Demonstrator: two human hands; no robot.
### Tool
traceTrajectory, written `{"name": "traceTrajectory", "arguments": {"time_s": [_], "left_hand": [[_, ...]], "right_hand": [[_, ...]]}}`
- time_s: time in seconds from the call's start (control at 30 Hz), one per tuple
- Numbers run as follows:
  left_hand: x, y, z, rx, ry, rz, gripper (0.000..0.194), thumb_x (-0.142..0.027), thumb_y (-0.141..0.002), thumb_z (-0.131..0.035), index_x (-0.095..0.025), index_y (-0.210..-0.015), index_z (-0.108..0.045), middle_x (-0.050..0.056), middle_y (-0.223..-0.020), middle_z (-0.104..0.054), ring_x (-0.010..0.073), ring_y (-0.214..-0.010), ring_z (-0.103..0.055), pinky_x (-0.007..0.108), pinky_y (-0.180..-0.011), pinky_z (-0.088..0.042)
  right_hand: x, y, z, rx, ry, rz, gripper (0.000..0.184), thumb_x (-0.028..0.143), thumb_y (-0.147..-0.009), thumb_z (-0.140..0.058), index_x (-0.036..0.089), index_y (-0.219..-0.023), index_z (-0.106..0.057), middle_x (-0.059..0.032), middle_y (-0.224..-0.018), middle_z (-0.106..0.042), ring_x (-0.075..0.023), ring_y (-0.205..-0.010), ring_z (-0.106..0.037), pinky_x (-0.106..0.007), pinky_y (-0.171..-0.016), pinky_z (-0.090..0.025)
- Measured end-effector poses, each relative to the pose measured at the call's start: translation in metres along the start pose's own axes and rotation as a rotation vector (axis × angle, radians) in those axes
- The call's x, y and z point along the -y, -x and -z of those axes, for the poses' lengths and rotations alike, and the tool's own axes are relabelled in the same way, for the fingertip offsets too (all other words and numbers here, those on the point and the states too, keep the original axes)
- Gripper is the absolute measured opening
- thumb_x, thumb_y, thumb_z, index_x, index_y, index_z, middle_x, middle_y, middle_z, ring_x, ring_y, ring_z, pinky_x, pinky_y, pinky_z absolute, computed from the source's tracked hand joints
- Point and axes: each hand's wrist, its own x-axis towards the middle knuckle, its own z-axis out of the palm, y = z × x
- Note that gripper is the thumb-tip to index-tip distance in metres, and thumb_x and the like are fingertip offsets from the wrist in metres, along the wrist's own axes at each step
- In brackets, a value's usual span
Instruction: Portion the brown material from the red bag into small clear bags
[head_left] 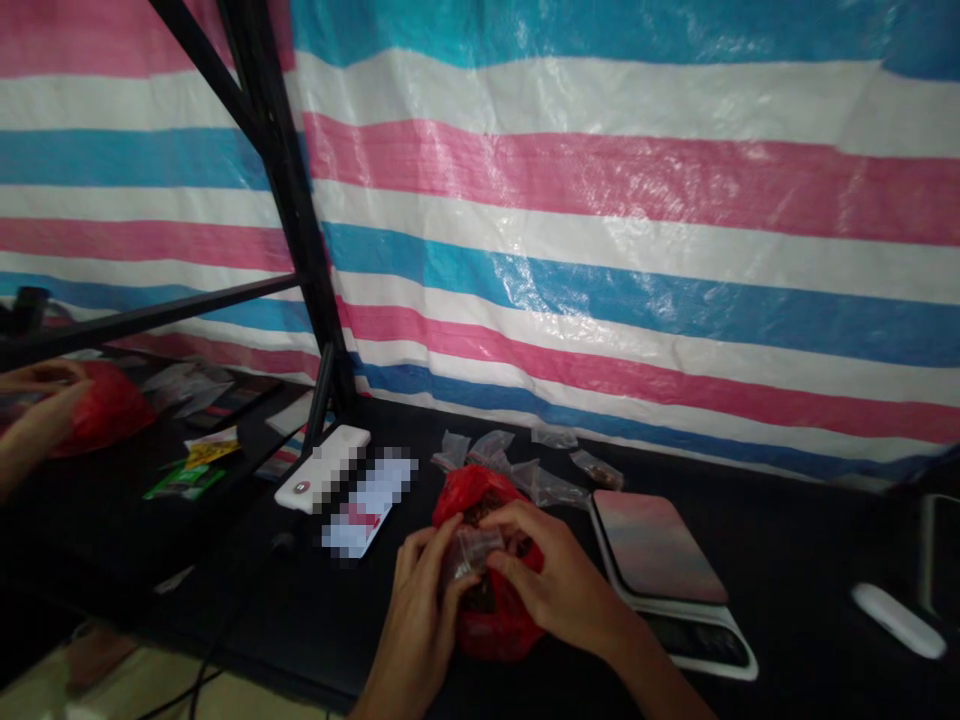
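The left hand (416,625) and right hand (559,575) are pinching a small clear plastic bag (472,553) in a narrow grip above a red plastic bag (487,635) of dark loose material (478,597), near the front edge of the desk (795,560).

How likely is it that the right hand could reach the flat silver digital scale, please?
Quite likely. The right hand sits at the red plastic bag, and the flat silver digital scale lies just to its right with nothing between them, though the hand holds a small clear plastic bag.
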Motion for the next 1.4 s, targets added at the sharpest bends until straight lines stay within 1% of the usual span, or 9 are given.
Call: {"name": "traceTrajectory", "arguments": {"time_s": [0.17, 0.33, 0.4, 0.5, 0.7, 0.93, 1.2, 1.3, 1.4], "left_hand": [[0.0, -0.002, 0.0, 0.03, 0.008, -0.004, 0.044, -0.024, -0.1, -0.046, -0.03, -0.143, -0.049, 0.011, -0.129, -0.056, 0.0248, -0.123, -0.057, 0.046, -0.106, -0.051], [-0.002, 0.0, 0.001, 0.033, 0.006, -0.006, 0.043, -0.024, -0.098, -0.048, -0.03, -0.14, -0.054, 0.011, -0.128, -0.057, 0.025, -0.123, -0.058, 0.045, -0.106, -0.052], [-0.004, 0.0, 0.003, 0.037, -0.011, -0.009, 0.043, -0.023, -0.098, -0.048, -0.031, -0.141, -0.054, 0.01, -0.129, -0.058, 0.0247, -0.124, -0.057, 0.044, -0.107, -0.052], [-0.004, 0.002, 0.003, 0.05, -0.038, -0.015, 0.047, -0.019, -0.098, -0.045, -0.03, -0.143, -0.052, 0.011, -0.133, -0.056, 0.0237, -0.127, -0.056, 0.043, -0.107, -0.052], [-0.002, 0.004, -0.001, 0.073, -0.092, -0.06, 0.049, -0.018, -0.096, -0.048, -0.028, -0.144, -0.053, 0.014, -0.133, -0.058, 0.0256, -0.126, -0.058, 0.042, -0.105, -0.054], [0.003, 0.0, -0.002, 0.033, -0.154, -0.047, 0.05, -0.022, -0.096, -0.049, -0.027, -0.146, -0.051, 0.014, -0.13, -0.061, 0.0265, -0.122, -0.061, 0.043, -0.101, -0.057], [0.006, 0.0, -0.007, -0.003, -0.155, -0.038, 0.039, -0.024, -0.097, -0.047, -0.019, -0.133, -0.06, 0.015, -0.115, -0.065, 0.0269, -0.108, -0.063, 0.043, -0.09, -0.06], [-0.002, -0.003, -0.001, -0.055, -0.126, 0.022, 0.035, -0.028, -0.099, -0.044, -0.019, -0.128, -0.06, 0.014, -0.112, -0.065, 0.0258, -0.106, -0.062, 0.043, -0.09, -0.058], [-0.01, 0.0, 0.004, -0.183, -0.111, 0.101, 0.034, -0.035, -0.099, -0.041, -0.019, -0.122, -0.06, 0.014, -0.113, -0.066, 0.0273, -0.107, -0.064, 0.046, -0.093, -0.055]], "right_hand": [[0.0, -0.001, -0.002, 0.008, -0.054, 0.087, 0.022, 0.007, -0.087, -0.06, 0.021, -0.104, -0.064, -0.0042, -0.111, -0.066, -0.0179, -0.105, -0.063, -0.031, -0.094, -0.048], [0.002, 0.0, -0.004, 0.027, -0.015, -0.066, 0.019, 0.016, -0.091, -0.061, 0.022, -0.109, -0.065, -0.0027, -0.1, -0.069, -0.0164, -0.088, -0.066, -0.029, -0.081, -0.051], [0.001, 0.0, -0.004, 0.041, -0.042, -0.064, 0.02, 0.016, -0.092, -0.059, 0.022, -0.111, -0.065, -0.0038, -0.106, -0.069, -0.0171, -0.095, -0.066, -0.03, -0.086, -0.051], [0.001, -0.002, -0.006, 0.023, -0.085, -0.003, 0.027, 0.005, -0.085, -0.059, 0.021, -0.105, -0.065, -0.0036, -0.111, -0.067, -0.0177, -0.104, -0.063, -0.031, -0.094, -0.048], [0.002, -0.002, -0.006, 0.028, -0.035, -0.159, 0.031, 0.004, -0.077, -0.064, 0.022, -0.101, -0.067, 0.0021, -0.089, -0.068, -0.0151, -0.081, -0.064, -0.027, -0.076, -0.049], [0.0, 0.001, -0.008, -0.009, -0.099, 0.01, 0.03, 0.001, -0.081, -0.063, 0.022, -0.102, -0.067, -0.0015, -0.108, -0.068, -0.0158, -0.101, -0.065, -0.028, -0.092, -0.049], [-0.007, 0.0, -0.011, -0.061, -0.092, 0.041, 0.015, 0.017, -0.093, -0.058, 0.022, -0.106, -0.062, -0.0038, -0.104, -0.067, -0.0176, -0.093, -0.067, -0.029, -0.082, -0.052], [-0.011, -0.002, -0.005, -0.136, 0.005, 0.014, 0.015, 0.022, -0.097, -0.05, 0.023, -0.108, -0.059, -0.0044, -0.104, -0.066, -0.0177, -0.089, -0.066, -0.03, -0.08, -0.052], [-0.013, -0.005, 0.004, -0.064, 0.286, -0.053, 0.02, 0.013, -0.092, -0.051, 0.024, -0.106, -0.061, -0.0035, -0.107, -0.067, -0.019, -0.093, -0.067, -0.031, -0.085, -0.049]]}}
